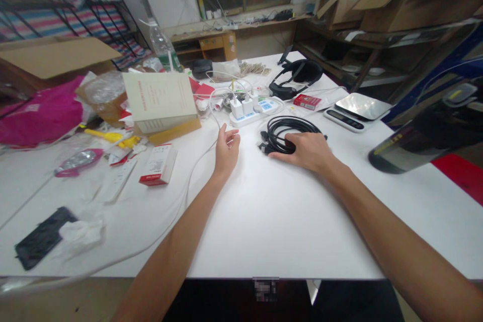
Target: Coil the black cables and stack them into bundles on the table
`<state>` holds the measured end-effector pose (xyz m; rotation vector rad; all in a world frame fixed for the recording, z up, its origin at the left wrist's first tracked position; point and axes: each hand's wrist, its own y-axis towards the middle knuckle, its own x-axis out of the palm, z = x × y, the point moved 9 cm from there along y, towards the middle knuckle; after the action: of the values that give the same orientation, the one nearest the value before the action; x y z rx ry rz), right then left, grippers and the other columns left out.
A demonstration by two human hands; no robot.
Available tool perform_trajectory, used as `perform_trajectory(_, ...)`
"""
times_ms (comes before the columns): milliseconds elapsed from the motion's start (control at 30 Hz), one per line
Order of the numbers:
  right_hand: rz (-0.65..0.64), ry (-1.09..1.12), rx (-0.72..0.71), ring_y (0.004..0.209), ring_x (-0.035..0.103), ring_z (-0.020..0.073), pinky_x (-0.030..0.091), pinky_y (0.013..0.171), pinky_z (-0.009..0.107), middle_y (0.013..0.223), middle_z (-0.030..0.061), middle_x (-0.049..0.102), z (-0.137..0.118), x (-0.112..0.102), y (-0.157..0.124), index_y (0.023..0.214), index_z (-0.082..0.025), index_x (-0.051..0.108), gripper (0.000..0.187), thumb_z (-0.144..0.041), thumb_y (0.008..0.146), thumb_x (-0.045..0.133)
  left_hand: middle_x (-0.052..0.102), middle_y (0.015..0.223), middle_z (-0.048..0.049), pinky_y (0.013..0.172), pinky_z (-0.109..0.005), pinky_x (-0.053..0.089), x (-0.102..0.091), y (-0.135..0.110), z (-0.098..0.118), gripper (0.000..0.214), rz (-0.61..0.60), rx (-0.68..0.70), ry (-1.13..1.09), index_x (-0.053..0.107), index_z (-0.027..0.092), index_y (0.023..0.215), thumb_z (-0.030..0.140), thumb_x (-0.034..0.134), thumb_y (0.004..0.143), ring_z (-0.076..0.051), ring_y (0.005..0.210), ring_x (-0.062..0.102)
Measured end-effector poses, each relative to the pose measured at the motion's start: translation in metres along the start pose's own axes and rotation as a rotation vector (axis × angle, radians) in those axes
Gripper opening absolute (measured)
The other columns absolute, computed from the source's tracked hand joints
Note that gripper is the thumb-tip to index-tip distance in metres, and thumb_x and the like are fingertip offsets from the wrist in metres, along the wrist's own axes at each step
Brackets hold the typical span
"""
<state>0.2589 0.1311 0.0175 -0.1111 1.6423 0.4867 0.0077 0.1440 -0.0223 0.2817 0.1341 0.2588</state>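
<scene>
A coiled black cable [277, 131] lies on the white table in front of me, its plug ends [265, 148] pointing left. My right hand [309, 150] grips the near right side of the coil, with the thumb along its near edge and the other fingers partly hidden. To the left of the coil, my left hand [227, 151] rests on its side on the table. Its fingers are loosely bent and apart, holding nothing. A white power strip [247, 119] with plugged-in chargers sits just beyond both hands.
Right of the coil are a kitchen scale [344, 119] and a large dark bottle [400, 153]. Behind lie a red small box [307, 102] and a black headset [287, 91]. On the left are a beige box [160, 100], a red-white box [159, 165], a white cable and a black phone-like slab [43, 239].
</scene>
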Motion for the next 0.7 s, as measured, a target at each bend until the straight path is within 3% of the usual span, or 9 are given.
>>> perform_trajectory(200, -0.032, -0.035, 0.117, 0.079, 0.069, 0.0277, 0.018, 0.064, 0.032, 0.083, 0.0106, 0.075, 0.013, -0.002, 0.002, 0.083, -0.02, 0.068, 0.08, -0.097, 0.086, 0.045, 0.074, 0.13, -0.014, 0.105, -0.037, 0.054, 0.001, -0.001, 0.001, 0.058, 0.001, -0.008, -0.009, 0.048, 0.018, 0.153, 0.026, 0.065, 0.098, -0.021, 0.116, 0.069)
perform_trajectory(533, 0.065, -0.029, 0.228, 0.074, 0.064, 0.0239, 0.018, 0.065, 0.032, 0.084, 0.012, 0.076, 0.029, -0.005, 0.001, 0.083, -0.018, 0.07, 0.077, -0.091, 0.092, 0.045, 0.075, 0.126, -0.0131, 0.096, -0.033, 0.055, 0.003, -0.002, 0.002, 0.054, -0.014, -0.022, -0.011, 0.05, 0.016, 0.149, 0.026, 0.066, 0.098, -0.02, 0.11, 0.069)
perform_trajectory(700, 0.124, -0.009, 0.237, 0.08, 0.066, 0.0232, 0.017, 0.065, 0.032, 0.09, 0.0113, 0.077, 0.034, -0.003, 0.002, 0.084, -0.018, 0.069, 0.064, -0.073, 0.104, 0.043, 0.075, 0.122, -0.0114, 0.092, -0.033, 0.056, 0.004, 0.0, -0.002, 0.05, -0.028, -0.023, -0.028, 0.052, 0.019, 0.145, 0.024, 0.065, 0.098, -0.02, 0.108, 0.071)
